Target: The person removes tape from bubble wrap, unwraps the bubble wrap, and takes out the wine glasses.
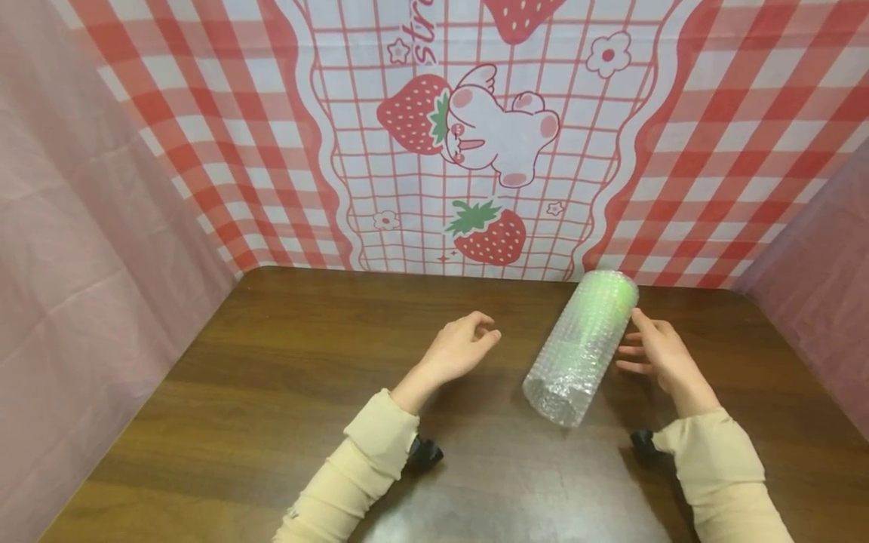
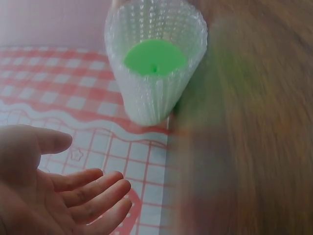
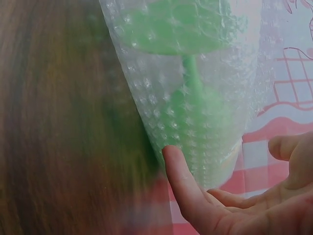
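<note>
A roll of clear bubble wrap (image 1: 566, 351) lies slanted on the wooden table, its near end an open tube. Inside it is a light green stemmed goblet (image 3: 193, 110); its round foot (image 2: 154, 56) shows down the tube in the left wrist view. My right hand (image 1: 667, 358) is at the roll's right side, fingers loosely spread and fingertips right at the wrap. Some way left of the roll, my left hand (image 1: 458, 348) hovers with relaxed, slightly bent fingers and nothing in it.
The brown wooden table (image 1: 237, 392) ends at a red-and-white checked cloth (image 1: 258, 136) with strawberry prints behind it. Pink curtains (image 1: 81, 226) hang on both sides. A black strap piece (image 1: 426, 452) shows under the left sleeve, and another (image 1: 646, 445) under the right.
</note>
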Motion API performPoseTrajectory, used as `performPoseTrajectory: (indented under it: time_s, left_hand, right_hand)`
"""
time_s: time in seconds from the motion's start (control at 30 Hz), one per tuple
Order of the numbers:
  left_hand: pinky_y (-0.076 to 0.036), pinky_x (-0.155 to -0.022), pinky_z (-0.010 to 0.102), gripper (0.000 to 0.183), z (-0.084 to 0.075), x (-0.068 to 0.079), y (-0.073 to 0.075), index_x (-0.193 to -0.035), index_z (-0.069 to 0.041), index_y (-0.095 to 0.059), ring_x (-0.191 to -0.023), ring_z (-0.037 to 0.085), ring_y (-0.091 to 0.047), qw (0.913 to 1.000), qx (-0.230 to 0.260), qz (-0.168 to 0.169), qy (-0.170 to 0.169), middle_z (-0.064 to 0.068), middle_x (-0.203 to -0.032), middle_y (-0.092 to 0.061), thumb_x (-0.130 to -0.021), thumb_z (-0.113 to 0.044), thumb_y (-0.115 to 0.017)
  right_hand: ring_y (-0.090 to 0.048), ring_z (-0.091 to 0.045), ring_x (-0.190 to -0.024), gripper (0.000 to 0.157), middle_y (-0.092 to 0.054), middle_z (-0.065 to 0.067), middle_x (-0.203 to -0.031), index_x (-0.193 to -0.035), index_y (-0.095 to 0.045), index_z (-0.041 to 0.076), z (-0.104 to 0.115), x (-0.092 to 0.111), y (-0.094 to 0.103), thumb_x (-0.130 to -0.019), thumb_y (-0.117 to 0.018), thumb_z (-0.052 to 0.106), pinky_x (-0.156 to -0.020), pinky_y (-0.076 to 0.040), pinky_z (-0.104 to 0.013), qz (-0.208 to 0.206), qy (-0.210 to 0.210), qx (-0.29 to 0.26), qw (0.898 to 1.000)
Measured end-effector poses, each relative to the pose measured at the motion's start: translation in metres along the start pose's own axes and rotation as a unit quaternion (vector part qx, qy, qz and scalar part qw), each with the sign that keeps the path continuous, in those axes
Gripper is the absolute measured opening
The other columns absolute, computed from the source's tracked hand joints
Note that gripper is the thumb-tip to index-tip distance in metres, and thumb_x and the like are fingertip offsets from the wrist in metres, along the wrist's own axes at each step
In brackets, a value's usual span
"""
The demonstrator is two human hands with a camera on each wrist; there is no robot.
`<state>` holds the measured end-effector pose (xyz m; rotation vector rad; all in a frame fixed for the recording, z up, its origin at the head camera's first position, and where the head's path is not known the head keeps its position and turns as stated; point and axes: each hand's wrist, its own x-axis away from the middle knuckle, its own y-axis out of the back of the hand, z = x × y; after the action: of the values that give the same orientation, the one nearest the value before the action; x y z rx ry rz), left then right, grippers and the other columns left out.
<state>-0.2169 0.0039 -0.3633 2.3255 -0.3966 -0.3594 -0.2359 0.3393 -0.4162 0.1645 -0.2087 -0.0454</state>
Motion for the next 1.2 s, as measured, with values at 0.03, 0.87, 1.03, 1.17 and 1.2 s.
performPoseTrajectory:
  time_s: [0.03,0.87,1.03,1.17,1.2]
  left_hand:
    - [-0.044,-0.072,0.024,0.034,-0.002,0.0,-0.002,-0.109,-0.01,-0.052,-0.084,0.011,-0.055,1.0,0.003,0.003,-0.002,0.0,-0.093,-0.06,-0.085,-0.033,-0.046]
    - [-0.043,-0.079,0.026,0.048,-0.027,0.001,-0.039,-0.12,-0.01,-0.043,-0.096,0.014,-0.051,0.9987,-0.013,0.048,-0.013,0.004,-0.109,-0.053,-0.084,-0.042,-0.044]
    - [-0.042,-0.08,0.026,0.05,-0.025,0.001,-0.043,-0.121,-0.01,-0.042,-0.098,0.014,-0.05,0.9982,-0.018,0.057,-0.007,0.003,-0.111,-0.052,-0.084,-0.044,-0.043]
    - [-0.041,-0.082,0.026,0.051,-0.024,0.002,-0.045,-0.122,-0.01,-0.041,-0.1,0.014,-0.05,0.9978,-0.014,0.064,-0.009,0.003,-0.114,-0.051,-0.084,-0.044,-0.043]
    - [-0.041,-0.082,0.027,0.052,-0.024,0.002,-0.046,-0.123,-0.01,-0.041,-0.1,0.014,-0.05,0.9978,-0.013,0.065,-0.008,0.002,-0.114,-0.051,-0.084,-0.044,-0.043]
  right_hand:
    - [-0.055,-0.012,-0.074,0.095,-0.015,-0.033,-0.125,-0.131,0.009,-0.007,0.003,0.003,-0.002,-0.079,-0.035,0.059,-0.069,-0.049,-0.041,0.004,-0.004,0.002,1.0]
    - [-0.051,-0.019,-0.082,0.101,-0.02,-0.03,-0.121,-0.13,0.01,-0.009,0.026,0.024,-0.025,-0.076,-0.038,0.062,-0.071,-0.048,-0.043,0.025,-0.038,0.018,0.999]
    - [-0.048,-0.021,-0.086,0.097,-0.017,-0.031,-0.121,-0.128,0.014,-0.011,0.04,0.039,-0.033,-0.08,-0.033,0.059,-0.073,-0.047,-0.042,0.036,-0.034,0.034,0.998]
    - [-0.049,-0.019,-0.083,0.096,-0.018,-0.03,-0.12,-0.128,0.013,-0.011,0.043,0.041,-0.036,-0.08,-0.034,0.057,-0.073,-0.047,-0.041,0.03,-0.043,0.025,0.998]
    - [-0.049,-0.019,-0.082,0.096,-0.018,-0.03,-0.121,-0.128,0.013,-0.01,0.043,0.04,-0.036,-0.08,-0.033,0.058,-0.073,-0.048,-0.041,0.029,-0.045,0.025,0.998]
